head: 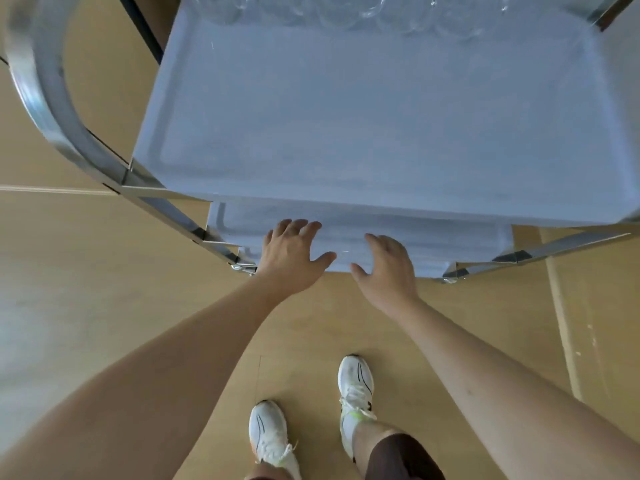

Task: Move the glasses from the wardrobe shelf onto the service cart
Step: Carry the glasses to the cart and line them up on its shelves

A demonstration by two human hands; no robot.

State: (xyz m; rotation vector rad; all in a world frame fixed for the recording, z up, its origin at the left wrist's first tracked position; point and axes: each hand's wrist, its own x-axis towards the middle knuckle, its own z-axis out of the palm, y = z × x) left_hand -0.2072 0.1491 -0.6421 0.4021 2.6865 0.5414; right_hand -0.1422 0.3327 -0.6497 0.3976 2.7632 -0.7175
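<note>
Reaching with left hand (294,259) and right hand (386,268), each grip wide and holding nothing, over a lower tray of the service cart (346,133). Glasses (346,12) blurred at top tray's far edge.

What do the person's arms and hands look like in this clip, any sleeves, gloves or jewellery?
Both arms are bare along all that shows, with no sleeve in view. The left hand and right hand wear no gloves, and no rings, watch or wristband can be seen. Lower down, the person wears white trainers with dark stripes and dark brown shorts.
</note>
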